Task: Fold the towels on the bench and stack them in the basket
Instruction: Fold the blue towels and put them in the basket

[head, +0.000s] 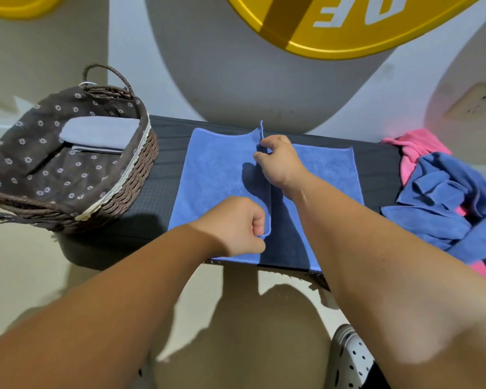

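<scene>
A blue towel point(216, 175) lies spread on the dark bench point(152, 192), with one edge lifted along its middle. My left hand point(236, 226) pinches the near corner of that edge. The far corner of the same edge is pinched by my right hand point(278, 161), raised a little above the bench. To the left stands a wicker basket point(129, 181) lined with brown flowered cloth; a folded grey towel point(98, 134) lies inside it.
A loose heap of blue towels point(446, 203) and a pink towel point(415, 150) sits on the bench's right end. A grey and white wall with a yellow sign point(348, 26) rises behind. My shoe point(348, 357) is on the floor below.
</scene>
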